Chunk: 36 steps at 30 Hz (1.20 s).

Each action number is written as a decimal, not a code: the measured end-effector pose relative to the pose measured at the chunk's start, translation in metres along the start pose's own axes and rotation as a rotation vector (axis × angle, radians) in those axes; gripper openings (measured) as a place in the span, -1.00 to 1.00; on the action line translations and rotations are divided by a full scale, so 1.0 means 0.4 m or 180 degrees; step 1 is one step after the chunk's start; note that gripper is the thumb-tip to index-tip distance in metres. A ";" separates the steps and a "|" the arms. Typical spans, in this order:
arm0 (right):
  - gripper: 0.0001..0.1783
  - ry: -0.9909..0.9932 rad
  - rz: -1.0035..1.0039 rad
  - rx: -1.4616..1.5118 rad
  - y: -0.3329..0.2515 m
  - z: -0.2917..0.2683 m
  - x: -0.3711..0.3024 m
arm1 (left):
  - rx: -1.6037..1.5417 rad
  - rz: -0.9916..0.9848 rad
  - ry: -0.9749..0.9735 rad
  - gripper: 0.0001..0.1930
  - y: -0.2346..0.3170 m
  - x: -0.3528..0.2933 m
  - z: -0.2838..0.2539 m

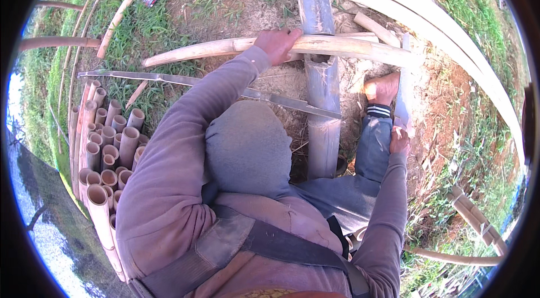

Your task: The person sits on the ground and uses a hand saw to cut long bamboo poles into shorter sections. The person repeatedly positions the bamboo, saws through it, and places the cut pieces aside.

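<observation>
My left hand [277, 45] presses down on a pale bamboo pole [222, 49], its fingers wrapped over the top. The pole lies crosswise over a thick grey bamboo log [323, 87]. At lower right, my right hand [400, 139] is closed round the near end of what looks like a handsaw; the grip is hidden in my fingers. Its wide pale blade [403, 81] points away from me and meets the pole near its right end. Glare hides the teeth and the exact contact. A bare foot [382, 89] rests just left of the blade.
Many short cut bamboo tubes [107, 146] stand bundled at the left. A long thin flat strip [270, 97] crosses the log nearer me. Long split bamboo poles [427, 22] curve along the right. A short bamboo piece [377, 29] lies beyond the pole. Grass [152, 28] and bare soil surround these.
</observation>
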State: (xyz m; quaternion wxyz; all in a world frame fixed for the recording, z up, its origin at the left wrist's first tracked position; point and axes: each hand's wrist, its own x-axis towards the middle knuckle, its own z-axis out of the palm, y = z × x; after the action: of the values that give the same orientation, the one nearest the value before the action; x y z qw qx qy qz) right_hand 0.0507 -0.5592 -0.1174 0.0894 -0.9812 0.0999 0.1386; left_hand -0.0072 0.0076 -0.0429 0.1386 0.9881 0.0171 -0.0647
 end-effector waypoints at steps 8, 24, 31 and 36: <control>-0.31 0.0191 0.0105 -0.0585 -0.046 0.004 0.063 | 0.0084 0.0038 -0.0169 -0.32 0.008 0.013 -0.001; -0.27 -0.0801 0.0043 -0.1180 0.042 0.073 0.112 | 0.0073 -0.0288 -0.0097 -0.35 0.007 0.014 0.015; -0.25 -0.0429 0.0134 -0.0034 0.008 -0.084 0.004 | 0.0131 -0.0211 0.0028 -0.35 -0.005 0.005 0.028; -0.47 0.0373 -0.0609 0.1989 -0.027 -0.298 -0.226 | 0.0079 -0.0154 0.0059 -0.36 -0.015 0.003 0.035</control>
State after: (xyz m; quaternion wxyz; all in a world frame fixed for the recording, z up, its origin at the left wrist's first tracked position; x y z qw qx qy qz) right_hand -0.0017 -0.5573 0.0230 0.3927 -0.9176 0.0500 0.0356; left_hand -0.0080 0.0096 -0.0581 0.1245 0.9896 0.0415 -0.0591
